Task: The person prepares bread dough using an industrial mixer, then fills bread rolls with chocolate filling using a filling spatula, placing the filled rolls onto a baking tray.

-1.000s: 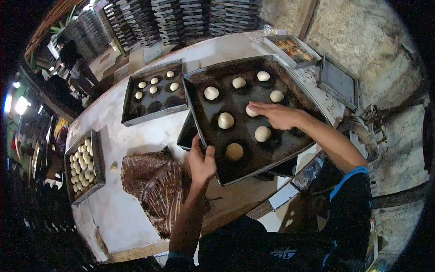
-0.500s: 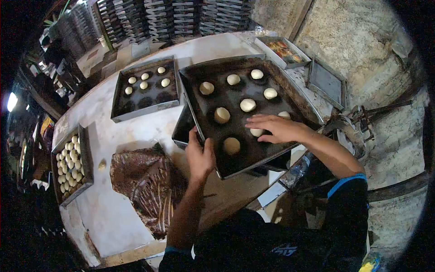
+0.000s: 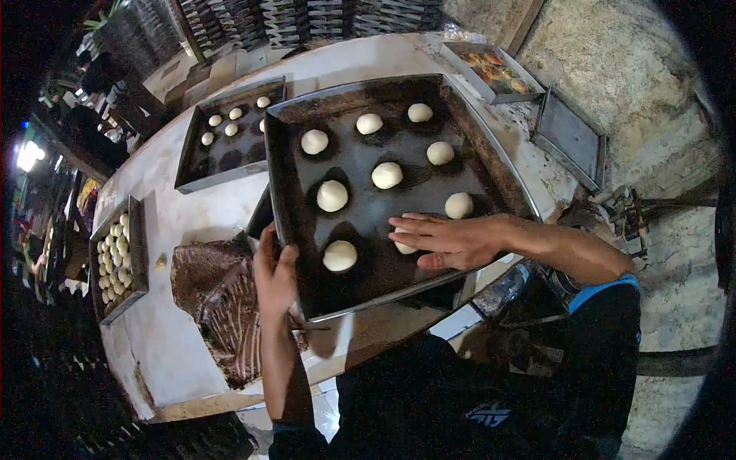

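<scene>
A large dark baking tray point(image 3: 491, 165) with several pale dough balls spaced over its bottom is in front of me. My left hand point(image 3: 274, 276) is closed round its left wall near the front corner, thumb on the rim. Over the front right part of the tray, my right hand point(image 3: 460, 244) lies with fingers stretched out, palm down on a dough ball point(image 3: 403, 241) that it partly hides. Another dough ball point(image 3: 458, 205) is just behind that hand, and one more dough ball point(image 3: 340, 256) sits between my two hands.
Behind to the left is a smaller tray point(image 3: 184, 181) with dough balls. A box point(image 3: 142, 277) packed with dough balls stands far left. Crumpled brown plastic point(image 3: 218, 299) lies on the white table point(image 3: 184, 360). At the back right are a food tray point(image 3: 529, 90) and a bare metal tray point(image 3: 571, 142).
The large tray has shifted left in view, now overlapping the smaller tray behind it. My left hand has moved left with its edge. My right hand stays over the same dough ball.
</scene>
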`<state>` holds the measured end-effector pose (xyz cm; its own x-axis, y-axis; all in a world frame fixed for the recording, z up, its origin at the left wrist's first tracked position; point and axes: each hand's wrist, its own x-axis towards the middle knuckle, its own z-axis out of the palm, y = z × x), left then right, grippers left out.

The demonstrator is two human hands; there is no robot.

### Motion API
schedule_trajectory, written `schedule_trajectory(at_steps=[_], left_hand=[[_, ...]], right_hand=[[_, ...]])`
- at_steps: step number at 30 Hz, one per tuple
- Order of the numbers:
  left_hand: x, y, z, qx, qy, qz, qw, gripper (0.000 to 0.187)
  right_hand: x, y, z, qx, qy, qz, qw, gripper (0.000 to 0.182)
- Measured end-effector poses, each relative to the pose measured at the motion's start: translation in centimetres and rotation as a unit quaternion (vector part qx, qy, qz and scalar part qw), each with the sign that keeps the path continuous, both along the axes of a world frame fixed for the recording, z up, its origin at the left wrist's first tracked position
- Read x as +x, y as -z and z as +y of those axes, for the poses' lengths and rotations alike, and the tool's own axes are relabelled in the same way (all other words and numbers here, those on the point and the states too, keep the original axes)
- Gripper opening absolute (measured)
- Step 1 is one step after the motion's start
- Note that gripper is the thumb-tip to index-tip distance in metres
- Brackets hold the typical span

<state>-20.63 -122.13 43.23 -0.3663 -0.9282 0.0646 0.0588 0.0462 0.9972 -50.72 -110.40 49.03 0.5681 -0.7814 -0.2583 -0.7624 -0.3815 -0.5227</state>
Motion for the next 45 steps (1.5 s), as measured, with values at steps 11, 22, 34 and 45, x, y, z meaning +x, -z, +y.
schedule_trajectory(at_steps=[11,22,34,45], left_hand=[[-0.4,-3.3,0.3,-0.277,-0.064,-0.326,0.901,0.048],[-3.7,-6.6,7.9,-0.374,0.107,-0.447,0.806,0.048],[-3.2,-4.8,8.7,-0.365,0.037,-0.411,0.835,0.054],[-3.1,-4.8,9.2,-0.383,-0.011,-0.424,0.821,0.062]], right_hand=[[-8.3,-1.3,4.7,-0.066,0.034,0.045,0.996,0.058],[-8.8,-3.8,1.5,-0.191,0.116,0.041,0.974,0.051],[-12.1,1.7,-4.6,-0.087,0.058,0.161,0.981,0.070],[-8.0,-1.5,0.5,-0.135,0.037,-0.013,0.990,0.029]])
